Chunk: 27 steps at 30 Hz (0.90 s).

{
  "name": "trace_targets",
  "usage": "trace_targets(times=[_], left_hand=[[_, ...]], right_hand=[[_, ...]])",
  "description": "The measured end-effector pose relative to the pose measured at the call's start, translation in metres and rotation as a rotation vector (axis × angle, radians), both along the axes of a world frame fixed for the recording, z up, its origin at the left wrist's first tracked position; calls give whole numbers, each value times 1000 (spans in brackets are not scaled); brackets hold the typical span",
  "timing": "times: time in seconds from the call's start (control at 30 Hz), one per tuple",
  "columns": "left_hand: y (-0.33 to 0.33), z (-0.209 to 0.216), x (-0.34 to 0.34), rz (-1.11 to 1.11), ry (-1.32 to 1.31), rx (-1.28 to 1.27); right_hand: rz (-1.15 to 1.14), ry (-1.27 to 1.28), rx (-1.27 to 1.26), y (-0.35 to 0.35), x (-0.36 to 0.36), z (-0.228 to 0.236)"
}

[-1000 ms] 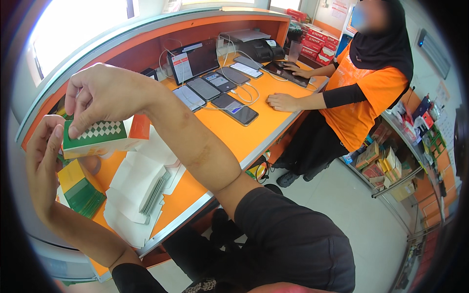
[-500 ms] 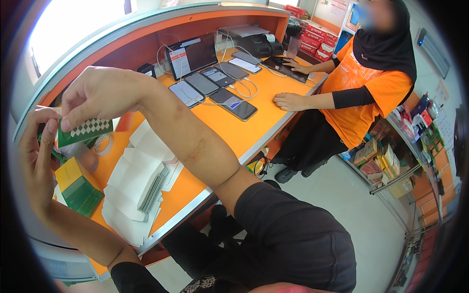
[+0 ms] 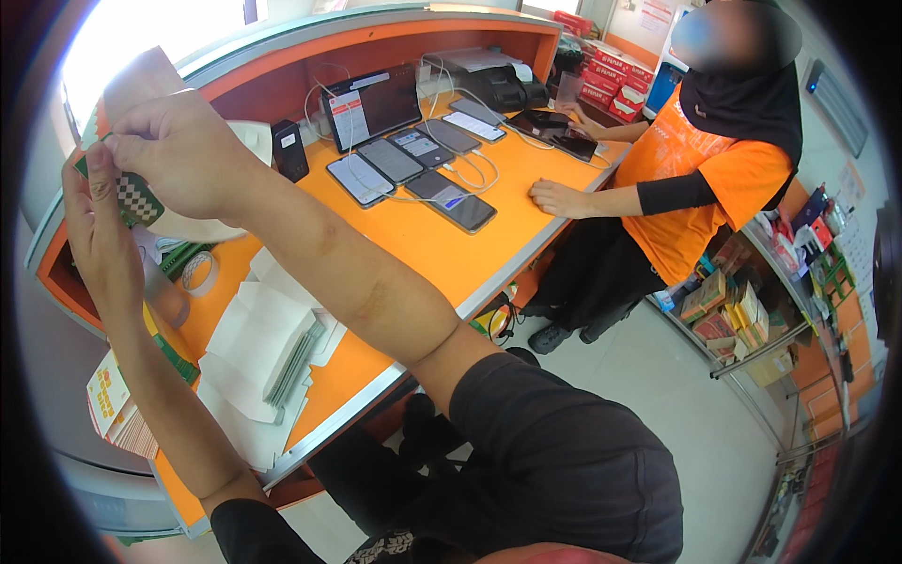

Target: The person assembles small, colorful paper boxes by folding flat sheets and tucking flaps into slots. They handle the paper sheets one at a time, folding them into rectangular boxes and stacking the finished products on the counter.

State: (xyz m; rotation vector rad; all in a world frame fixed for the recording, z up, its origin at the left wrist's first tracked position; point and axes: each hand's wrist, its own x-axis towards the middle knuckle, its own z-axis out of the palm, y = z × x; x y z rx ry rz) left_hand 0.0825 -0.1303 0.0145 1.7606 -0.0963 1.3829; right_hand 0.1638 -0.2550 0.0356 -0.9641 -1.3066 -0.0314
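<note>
Between my hands at the upper left is a green card piece with a white checkered pattern. My right hand pinches its upper part between thumb and fingers. My left hand holds its left edge, the thumb against it. A pale flap sticks up behind my right hand, and a broad white sheet shows behind the wrist; whether they belong to the green piece I cannot tell. Below my hands, white folded card sheets lie on the orange counter with a thin stack of pale green-edged pieces.
A roll of tape and green-and-yellow cards lie near my left forearm, beside a printed card stack. Several phones, a laptop and cables occupy the far counter. At right a person in orange touches a tablet.
Both hands have risen and moved slightly right with the green piece, which is now tilted. A pale flap and white sheet have come into sight. The printed card stack at left is uncovered.
</note>
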Motion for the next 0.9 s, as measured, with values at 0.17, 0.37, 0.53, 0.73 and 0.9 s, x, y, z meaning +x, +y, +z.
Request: trace_targets(times=[0.17,0.37,0.53,0.73,0.9], left_hand=[[17,6,-2,145,-33,-82],[0,12,-6,155,-15,-160],[-12,-1,0,98,-7,-75],[2,-5,3,-14,-81,-38],[2,1,2,-181,-137,-198]], right_hand=[[28,-173,-181,-28,0,5],[-555,-182,238,-25,16,9],[-351,-68,19,-16,33,4],[-362,-62,107,-15,39,4],[-722,-203,371,2,33,0]])
